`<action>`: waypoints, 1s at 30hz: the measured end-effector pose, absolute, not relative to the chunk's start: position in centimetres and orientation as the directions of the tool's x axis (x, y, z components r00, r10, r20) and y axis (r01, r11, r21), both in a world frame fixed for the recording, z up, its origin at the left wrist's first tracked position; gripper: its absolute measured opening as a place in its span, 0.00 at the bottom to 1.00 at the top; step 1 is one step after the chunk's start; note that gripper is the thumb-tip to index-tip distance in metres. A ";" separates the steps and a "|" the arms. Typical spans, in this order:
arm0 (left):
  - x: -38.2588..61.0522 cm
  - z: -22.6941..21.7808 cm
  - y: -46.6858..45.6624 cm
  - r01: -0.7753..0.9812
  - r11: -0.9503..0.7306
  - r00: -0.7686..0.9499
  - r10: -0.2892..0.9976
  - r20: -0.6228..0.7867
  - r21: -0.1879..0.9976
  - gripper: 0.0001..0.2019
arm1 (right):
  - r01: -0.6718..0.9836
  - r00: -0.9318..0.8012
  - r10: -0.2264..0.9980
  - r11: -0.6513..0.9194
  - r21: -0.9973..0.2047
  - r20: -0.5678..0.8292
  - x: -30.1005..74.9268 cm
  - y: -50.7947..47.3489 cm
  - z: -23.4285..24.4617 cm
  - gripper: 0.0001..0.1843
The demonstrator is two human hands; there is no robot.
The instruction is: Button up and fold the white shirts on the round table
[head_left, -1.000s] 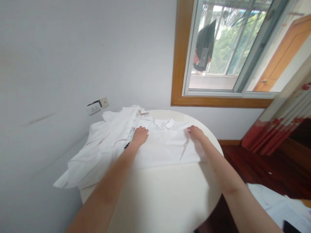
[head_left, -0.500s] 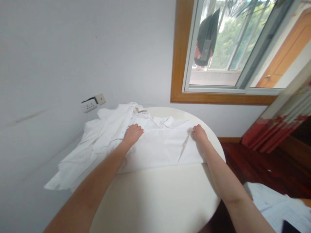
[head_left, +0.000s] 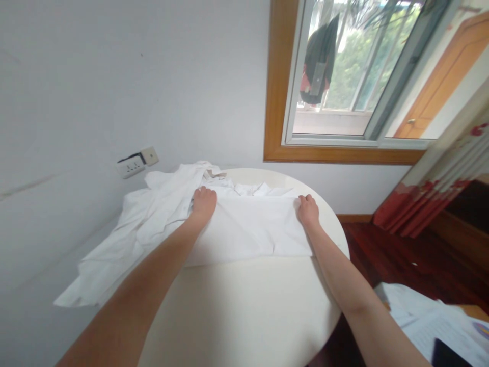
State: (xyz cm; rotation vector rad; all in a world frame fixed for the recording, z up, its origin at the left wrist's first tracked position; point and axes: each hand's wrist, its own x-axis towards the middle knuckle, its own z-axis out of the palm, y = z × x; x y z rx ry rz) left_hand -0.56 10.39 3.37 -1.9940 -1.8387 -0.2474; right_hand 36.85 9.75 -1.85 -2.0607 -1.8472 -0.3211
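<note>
Daylight falls through a wood-framed window [head_left: 332, 81] onto a round white table [head_left: 237, 311] set against a pale wall [head_left: 171, 76], where a person stretches both bare arms over a length of white cloth [head_left: 248, 224]. Folded flat, the cloth lies across the table's far half, its long axis running left to right, its body between the two hands and toward the person. Left hand [head_left: 205, 203] and right hand [head_left: 307, 210] sit near opposite ends of the far edge, neither clearly closer to it; the fingers of both curl over and appear closed on that edge, drawn nearly straight between them, though the left thumb is hidden. Crumpled white fabric [head_left: 248, 190] shows just beyond. A heap of white garments [head_left: 153, 209] spills off the table beside the left hand. No brand or label is readable; printed lines on the papers [head_left: 424, 321] at lower right are too blurred to make out.
</note>
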 end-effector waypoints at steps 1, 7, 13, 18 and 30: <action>-0.6 2.9 10.4 0.982 -0.055 0.124 0.909 0.397 -0.181 0.17 | 0.989 0.130 0.910 -0.090 -0.119 0.393 36.9 9.8 -1.9 0.21; -1.0 1.1 9.0 0.955 -0.230 0.287 0.869 0.403 -0.185 0.19 | 0.982 0.154 0.927 -0.106 -0.153 0.341 37.2 10.1 -1.7 0.21; 2.9 0.0 4.9 0.958 -0.285 0.246 0.871 0.426 0.030 0.17 | 0.988 -0.034 0.911 0.093 -0.124 0.411 34.7 8.5 1.1 0.23; 4.8 -2.9 2.3 0.961 -0.263 0.228 0.930 0.286 0.089 0.21 | 0.942 -0.270 0.954 0.289 -0.169 0.129 29.5 5.6 0.4 0.26; 2.0 -3.0 1.7 0.994 -0.111 0.111 0.947 0.302 -0.017 0.23 | 0.953 -0.243 0.948 0.273 -0.129 0.206 31.6 5.5 -2.4 0.27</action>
